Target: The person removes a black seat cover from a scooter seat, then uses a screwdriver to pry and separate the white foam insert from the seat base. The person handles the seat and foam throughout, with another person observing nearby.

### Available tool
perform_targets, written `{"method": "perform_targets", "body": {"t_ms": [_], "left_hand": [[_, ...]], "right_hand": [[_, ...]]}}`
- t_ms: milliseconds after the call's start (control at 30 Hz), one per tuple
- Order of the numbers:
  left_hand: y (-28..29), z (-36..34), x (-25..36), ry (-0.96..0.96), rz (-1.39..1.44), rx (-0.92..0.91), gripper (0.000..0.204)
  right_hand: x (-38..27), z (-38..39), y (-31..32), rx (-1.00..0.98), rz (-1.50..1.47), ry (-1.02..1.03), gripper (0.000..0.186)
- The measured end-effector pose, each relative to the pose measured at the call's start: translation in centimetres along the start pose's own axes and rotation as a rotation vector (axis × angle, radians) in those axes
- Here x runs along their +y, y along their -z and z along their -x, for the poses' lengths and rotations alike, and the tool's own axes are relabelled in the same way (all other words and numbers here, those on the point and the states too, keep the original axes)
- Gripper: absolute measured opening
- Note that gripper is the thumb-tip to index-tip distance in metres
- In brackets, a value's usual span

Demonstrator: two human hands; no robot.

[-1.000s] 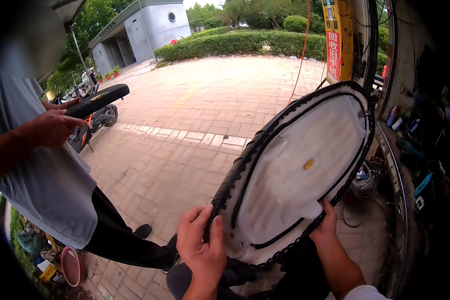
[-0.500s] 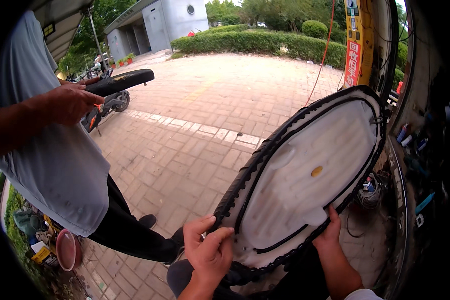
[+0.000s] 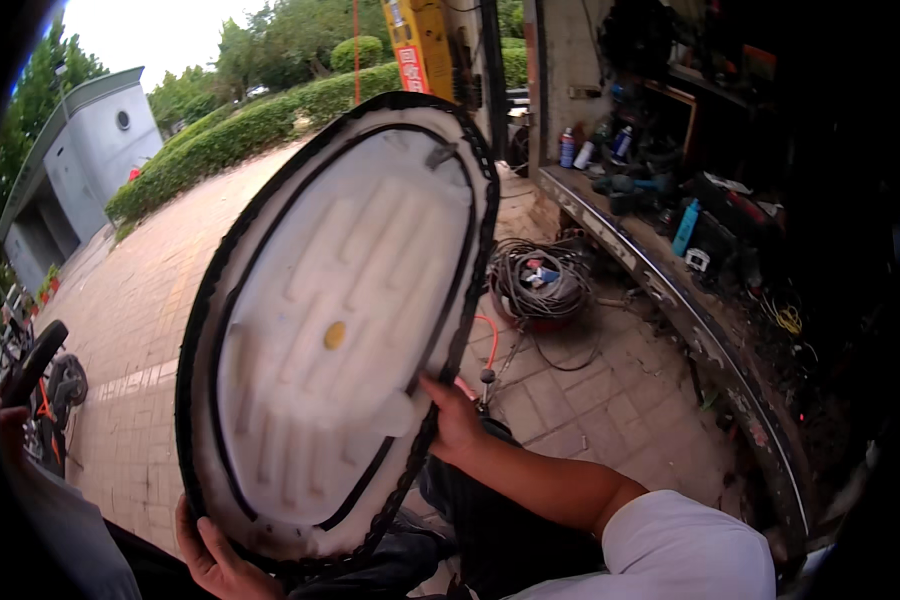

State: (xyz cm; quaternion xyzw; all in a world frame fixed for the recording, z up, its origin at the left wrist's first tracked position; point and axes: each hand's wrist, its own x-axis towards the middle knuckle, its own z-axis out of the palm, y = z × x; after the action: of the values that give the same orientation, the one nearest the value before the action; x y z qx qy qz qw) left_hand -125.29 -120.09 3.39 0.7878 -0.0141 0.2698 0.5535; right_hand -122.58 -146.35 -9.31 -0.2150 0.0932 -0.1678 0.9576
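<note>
A long scooter seat (image 3: 300, 270) is tilted up before me with its underside facing me. Its base is whitish plastic with moulded ribs, a black strip around it and a yellow-brown round spot. Black cover material wraps over the rim in a gathered edge. At the lower left end my left hand (image 3: 222, 565) grips the rim, thumb on the near side. My right hand (image 3: 454, 418) is closed on the right rim, its thumb beside a white plastic tab; the other fingers are hidden behind the seat. The top cover faces away from me.
At the left edge a person's hand (image 3: 10, 425) is beside another dark seat (image 3: 36, 360), near a parked scooter. Coiled cables (image 3: 540, 285) lie on the paving to the right. Beyond them a cluttered workbench (image 3: 660, 270) holds spray cans and a blue bottle (image 3: 685, 228).
My view has swung right, showing more of the workbench. The seat stands more upright, and my left hand has gone from a pinch on the edge to holding the lower left rim.
</note>
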Motion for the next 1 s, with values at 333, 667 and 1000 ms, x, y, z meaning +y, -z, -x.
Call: {"method": "perform_targets", "body": {"t_ms": [333,667,1000], "left_hand": [[-7.7,-0.1,-7.4,-0.283,-0.020,-0.065,0.039],[-20.0,-1.7,-16.7,-1.010,-0.126,-1.022,0.038],[-27.3,19.3,7.1,0.349,1.040,-1.855,0.063]], "right_hand": [[-7.2,2.8,4.3,0.058,0.544,0.533,0.040],[-19.6,20.3,6.4,0.447,0.643,0.737,0.030],[-32.4,37.7,6.4,1.097,0.845,0.781,0.048]]}}
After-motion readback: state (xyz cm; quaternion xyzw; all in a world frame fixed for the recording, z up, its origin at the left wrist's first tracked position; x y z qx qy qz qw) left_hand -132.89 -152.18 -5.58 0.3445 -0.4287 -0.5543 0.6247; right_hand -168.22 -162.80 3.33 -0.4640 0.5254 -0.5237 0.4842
